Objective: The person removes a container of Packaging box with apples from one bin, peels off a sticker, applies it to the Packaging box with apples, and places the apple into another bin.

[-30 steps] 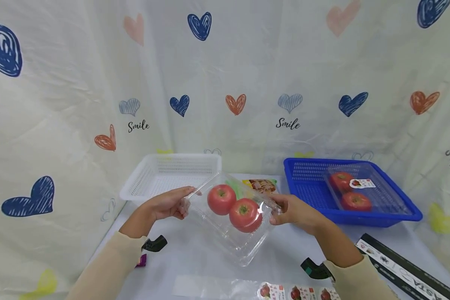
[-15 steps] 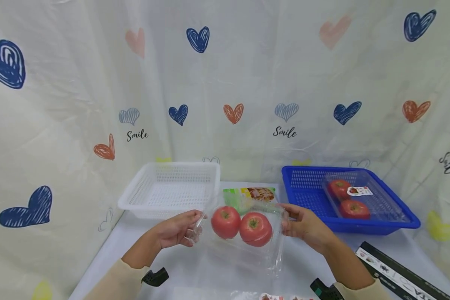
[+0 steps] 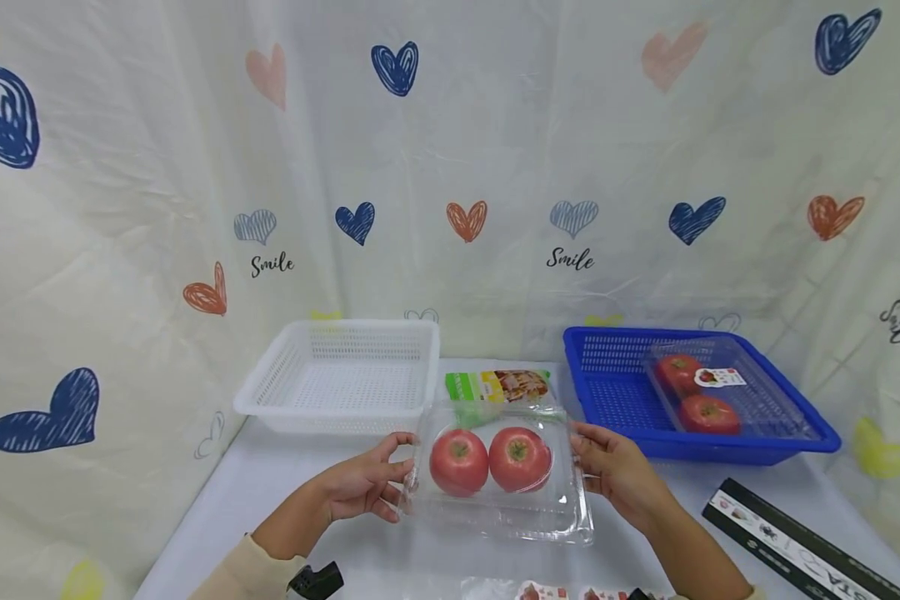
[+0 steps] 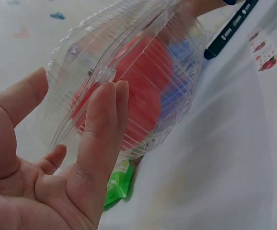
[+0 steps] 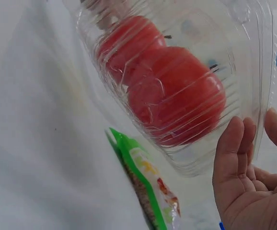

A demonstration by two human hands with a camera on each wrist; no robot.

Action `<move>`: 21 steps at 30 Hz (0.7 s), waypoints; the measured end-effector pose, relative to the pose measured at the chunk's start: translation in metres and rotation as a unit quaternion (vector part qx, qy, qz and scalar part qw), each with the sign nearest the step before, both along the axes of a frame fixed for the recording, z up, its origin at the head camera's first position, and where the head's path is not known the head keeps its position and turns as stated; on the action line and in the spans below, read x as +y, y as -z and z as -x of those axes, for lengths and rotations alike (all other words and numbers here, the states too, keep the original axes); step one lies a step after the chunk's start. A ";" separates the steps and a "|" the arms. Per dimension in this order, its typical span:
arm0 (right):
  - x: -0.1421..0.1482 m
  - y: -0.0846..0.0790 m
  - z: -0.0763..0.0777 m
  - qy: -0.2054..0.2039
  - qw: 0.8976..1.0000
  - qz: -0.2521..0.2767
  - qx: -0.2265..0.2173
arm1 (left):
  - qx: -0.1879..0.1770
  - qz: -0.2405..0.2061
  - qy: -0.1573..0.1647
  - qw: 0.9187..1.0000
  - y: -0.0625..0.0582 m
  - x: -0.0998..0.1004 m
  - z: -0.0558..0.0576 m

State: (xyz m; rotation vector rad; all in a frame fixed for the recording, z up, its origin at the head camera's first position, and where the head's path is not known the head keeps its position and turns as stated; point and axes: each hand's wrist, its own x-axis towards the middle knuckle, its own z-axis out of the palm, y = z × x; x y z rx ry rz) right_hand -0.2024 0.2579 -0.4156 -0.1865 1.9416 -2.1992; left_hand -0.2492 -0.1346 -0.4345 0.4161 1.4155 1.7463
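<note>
Clear plastic box point(image 3: 495, 517) held up over the table point(image 3: 270, 462), slung between both hands, two apples point(image 3: 520, 460) side by side inside. Left hand point(image 3: 369, 483) at the box's left end: grip pinching the edge, rim between thumb and fingers; the thumb's exact contact is hard to make out. Right hand point(image 3: 621, 473) at the opposite end, grip likewise pinching the rim, fingertips against the ribbed wall. Apples lie between the two grips, clear of the fingers. Green packet point(image 3: 498, 387) on the table just behind the box, partly seen through it.
</note>
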 end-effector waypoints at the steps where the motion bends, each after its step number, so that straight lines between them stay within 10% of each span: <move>1: -0.001 0.001 -0.001 0.009 1.000 -0.010 -0.003 | 0.000 0.000 -0.002 1.000 0.001 0.000 -0.001; 21: -0.007 0.015 0.000 0.105 0.983 -0.151 -0.029 | 0.000 0.023 -0.039 0.999 0.025 0.019 0.002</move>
